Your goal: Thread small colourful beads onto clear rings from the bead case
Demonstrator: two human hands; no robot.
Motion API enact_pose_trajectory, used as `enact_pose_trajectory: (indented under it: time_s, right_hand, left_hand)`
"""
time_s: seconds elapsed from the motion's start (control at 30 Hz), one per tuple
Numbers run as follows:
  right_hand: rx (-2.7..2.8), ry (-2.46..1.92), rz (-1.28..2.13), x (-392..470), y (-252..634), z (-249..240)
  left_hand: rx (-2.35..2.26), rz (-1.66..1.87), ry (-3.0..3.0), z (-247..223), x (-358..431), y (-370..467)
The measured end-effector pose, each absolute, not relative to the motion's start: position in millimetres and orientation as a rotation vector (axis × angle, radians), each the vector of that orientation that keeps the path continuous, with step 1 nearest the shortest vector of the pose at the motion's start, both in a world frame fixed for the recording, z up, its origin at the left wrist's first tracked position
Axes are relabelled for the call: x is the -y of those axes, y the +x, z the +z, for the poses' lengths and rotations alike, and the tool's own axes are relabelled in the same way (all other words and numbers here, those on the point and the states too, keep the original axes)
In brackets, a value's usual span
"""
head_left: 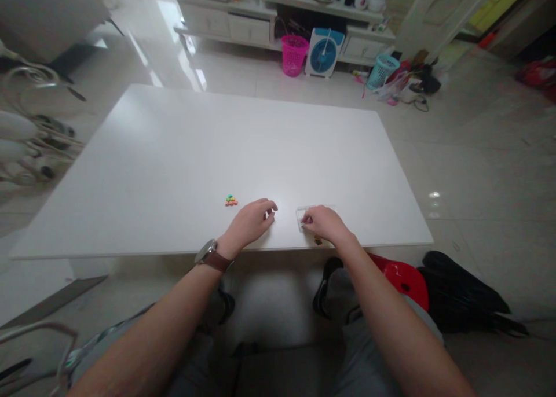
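Observation:
My left hand [255,219] hovers near the table's front edge, its thumb and forefinger curled but apart, with nothing seen between them. Just to its left lies a small cluster of green, yellow and orange pieces [231,200], too small to name. My right hand [324,221] is over a clear shallow box [299,219], fingers pinched together and pointing down into its left side. Whatever the fingertips hold is too small to tell. Part of the box is hidden under that hand. Close below the right wrist sits a small brown and gold piece [318,241].
Both hands work over a white table [260,142]. Beyond it, a pink basket [294,55], a blue and white fan [325,52] and a teal basket [382,71] stand on the floor. A red stool [406,284] and a black bag [460,293] are at my right.

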State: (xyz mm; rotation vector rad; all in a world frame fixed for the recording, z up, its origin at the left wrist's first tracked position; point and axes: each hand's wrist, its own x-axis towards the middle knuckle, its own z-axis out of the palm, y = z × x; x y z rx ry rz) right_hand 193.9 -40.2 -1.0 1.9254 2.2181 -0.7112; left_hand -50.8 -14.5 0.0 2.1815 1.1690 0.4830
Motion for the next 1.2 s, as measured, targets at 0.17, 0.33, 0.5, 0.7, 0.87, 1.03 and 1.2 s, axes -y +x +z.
enact_pose_trajectory:
  time_s: [0.17, 0.33, 0.5, 0.7, 0.87, 1.03, 1.2]
  right_hand:
    - [-2.209, 1.9, -0.572, 41, 189, -4]
    - [-2.2, 1.927, -0.532, 40, 188, 1]
    - [-2.304, 2.039, -0.695, 38, 195, 11]
    - [-2.397, 2.199, -0.942, 36, 205, 9]
    - [-2.403, 2.318, -1.331, 36, 200, 7]
    - [-2.32, 2.337, -1.863, 37, 181, 8]
    - [-2.293, 2.465, -1.904, 36, 172, 5]
  left_hand:
    - [-1.129, 0.442, 2.213, -3, 18, -48]
    - [-1.115, 0.455, 2.221, -7, 15, -45]
    - [-1.166, 0.529, 1.94, -2, 15, -32]
    - [-1.102, 0.588, 1.622, -4, 19, -21]
    - [-1.029, 0.603, 1.415, -12, 24, -19]
    - [-0.708, 0.731, 1.245, -16, 29, -9]
    - [-0.767, 0.79, 1.115, -17, 23, -4]
